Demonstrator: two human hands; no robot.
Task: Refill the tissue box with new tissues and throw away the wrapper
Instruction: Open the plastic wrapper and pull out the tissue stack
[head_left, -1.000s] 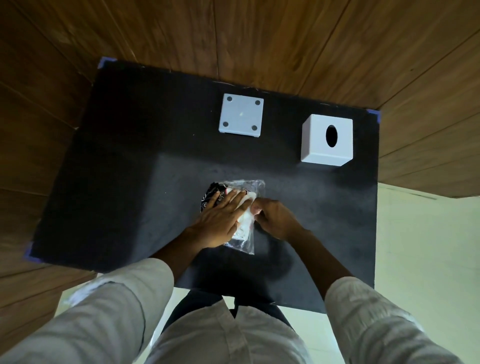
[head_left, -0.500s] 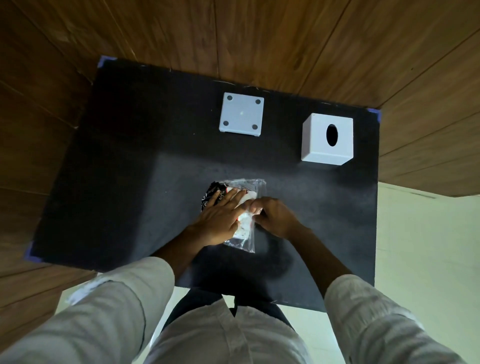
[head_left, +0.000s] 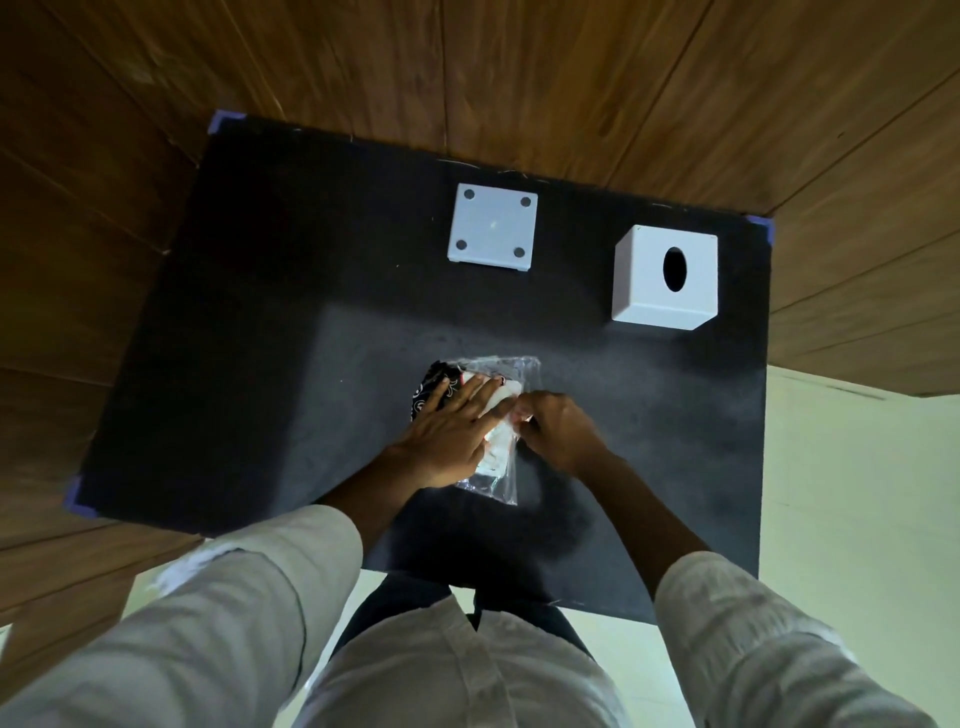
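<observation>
Left hand (head_left: 447, 436) lies flat, fingers spread, pressing the tissue pack (head_left: 493, 415) onto the black mat (head_left: 260, 364) while the right hand (head_left: 558, 431) pinches its clear wrapper edge, with the white tissue box (head_left: 665, 278) and its base plate (head_left: 492, 226) sitting farther back.

Work surface: black mat (head_left: 260, 364), centre of frame, blue tape at its corners.
Surround: brown wood panelling (head_left: 571, 78), across top and left of frame.
Floor: pale tiles (head_left: 857, 519), right and bottom.
Light: dim; brighter patch mid-mat.
</observation>
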